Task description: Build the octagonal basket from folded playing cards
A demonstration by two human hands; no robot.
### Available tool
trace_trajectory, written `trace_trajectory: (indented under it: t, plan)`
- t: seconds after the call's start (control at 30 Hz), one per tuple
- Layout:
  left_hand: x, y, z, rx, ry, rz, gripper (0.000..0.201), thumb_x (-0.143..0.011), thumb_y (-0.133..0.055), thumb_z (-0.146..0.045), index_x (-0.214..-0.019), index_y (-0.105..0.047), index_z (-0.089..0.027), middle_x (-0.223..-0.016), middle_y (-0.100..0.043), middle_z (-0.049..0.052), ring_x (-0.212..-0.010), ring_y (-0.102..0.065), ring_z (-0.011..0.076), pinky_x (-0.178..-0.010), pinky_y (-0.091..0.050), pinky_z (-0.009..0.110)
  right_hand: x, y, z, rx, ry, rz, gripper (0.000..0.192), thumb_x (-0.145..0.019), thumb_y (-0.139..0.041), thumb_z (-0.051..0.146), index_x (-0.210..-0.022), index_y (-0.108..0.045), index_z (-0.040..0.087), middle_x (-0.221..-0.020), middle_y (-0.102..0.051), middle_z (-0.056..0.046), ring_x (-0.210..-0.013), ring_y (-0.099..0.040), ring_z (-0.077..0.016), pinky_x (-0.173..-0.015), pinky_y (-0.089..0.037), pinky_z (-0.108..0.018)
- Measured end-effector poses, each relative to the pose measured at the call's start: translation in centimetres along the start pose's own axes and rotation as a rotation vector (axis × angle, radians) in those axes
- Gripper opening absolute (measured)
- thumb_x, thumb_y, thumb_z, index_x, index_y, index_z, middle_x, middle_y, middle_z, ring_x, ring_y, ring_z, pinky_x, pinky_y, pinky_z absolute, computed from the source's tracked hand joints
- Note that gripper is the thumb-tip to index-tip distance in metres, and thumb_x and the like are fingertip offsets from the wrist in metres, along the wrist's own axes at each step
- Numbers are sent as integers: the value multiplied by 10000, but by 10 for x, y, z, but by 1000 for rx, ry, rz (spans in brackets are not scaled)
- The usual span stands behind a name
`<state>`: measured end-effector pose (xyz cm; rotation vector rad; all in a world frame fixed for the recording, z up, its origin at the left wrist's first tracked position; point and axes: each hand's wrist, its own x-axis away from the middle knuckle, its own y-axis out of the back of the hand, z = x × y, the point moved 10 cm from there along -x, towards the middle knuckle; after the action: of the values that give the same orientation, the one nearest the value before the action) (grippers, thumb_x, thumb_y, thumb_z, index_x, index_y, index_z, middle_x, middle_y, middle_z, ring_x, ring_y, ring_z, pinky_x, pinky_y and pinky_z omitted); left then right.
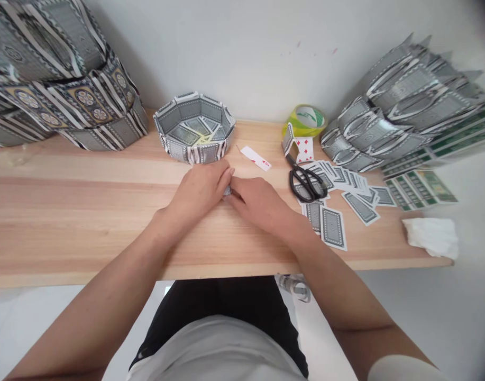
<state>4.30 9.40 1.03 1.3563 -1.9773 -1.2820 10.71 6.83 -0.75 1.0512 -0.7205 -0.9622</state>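
Head view: black scissors (pixel 299 169) rest on loose cards (pixel 333 227) at right; a many-sided card bowl (pixel 198 154) stands just beyond the left hand (pixel 202 185). This and the right hand (pixel 258 202) pinch a card piece (pixel 227 191) between them, grey where visible, mostly concealed.

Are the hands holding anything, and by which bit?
A small grey piece, maybe folded card, is between the left hand and right hand; which part they grip is hidden.

A pale, wood-grained worktop (pixel 67 211) stands against a white wall (pixel 250 58), which bears faint reddish marks (pixel 335 51); a pale floor (pixel 31 323) shows below the front edge. Lighting is soft and diffuse.
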Motion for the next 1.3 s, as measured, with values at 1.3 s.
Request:
trace_trajectory:
  t: [1.3]
  plan:
    - [0,0,1,-55,-5,11,312,-953,-352,-281,-727,-544,-184,-676,-585,39,-620,-507,179,-603,-320,298,-1,-1,0,-2,-8,9,216,-950,-442,263,-975,-619,142,-948,-713,-103,-799,-637,-203,-645,-343,-268]
